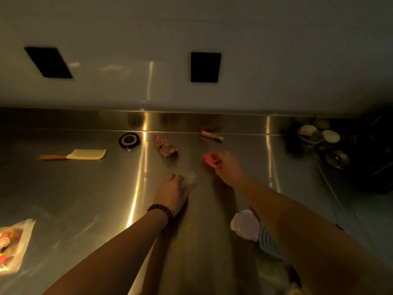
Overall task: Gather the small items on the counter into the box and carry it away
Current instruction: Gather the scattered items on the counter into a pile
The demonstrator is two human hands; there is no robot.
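On the steel counter [85, 199], my left hand [172, 192] is closed around a small clear crinkled wrapper [190, 180]. My right hand [228, 165] grips a small red object [209, 158] just above the counter. Loose items lie further back: a black round ring-shaped piece [129, 140], a red-and-white patterned pouch [163, 144], a pink tube [211, 136] by the back edge, and a cream spatula with an orange handle [80, 155] at the left. Below my right forearm a container holds a pale purple lid [245, 224] and a blue comb-like piece [268, 241]; its outline is hidden in shadow.
A clear packet with red and yellow contents [11, 243] lies at the left front edge. At the right, a dark sink area holds bowls and dishes [319, 135]. A pale wall with two black rectangles [205, 67] rises behind the counter.
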